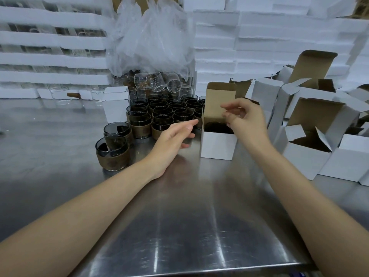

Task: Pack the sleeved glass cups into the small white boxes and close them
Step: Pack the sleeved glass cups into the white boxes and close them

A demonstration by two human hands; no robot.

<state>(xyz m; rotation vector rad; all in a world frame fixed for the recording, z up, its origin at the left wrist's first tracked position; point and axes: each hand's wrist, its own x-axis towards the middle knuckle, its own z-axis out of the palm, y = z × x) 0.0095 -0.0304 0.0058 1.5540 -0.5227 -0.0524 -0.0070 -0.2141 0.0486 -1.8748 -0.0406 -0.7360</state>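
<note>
The steel counter (179, 226) is crossed by two bare forearms reaching forward. The left hand (173, 140) is held with its fingers straight and relaxed and nothing grasped, its fingertips just beside the left wall of a small white box (217, 144); whether they touch it cannot be told. This box is stood upright on the counter between the two hands, with its lid flap raised at the back, and a dark cup (217, 127) is seen down inside it. The right hand (247, 120) is held over the box's right rim, fingers loosely curled in front of the raised flap; it is blurred, so whether the flap is pinched cannot be told. At near left, stacked cups (113, 154) in brown sleeves are set on the counter. Behind the left hand, sleeved cups (163, 112) are packed in rows, with a closed box (115, 104) at their left. At the right, open boxes (311, 156) are crowded together. Farther back, clear glasses (155, 82) are piled under a heap of plastic bags (149, 37), and white foam trays (259, 47) are stacked behind
</note>
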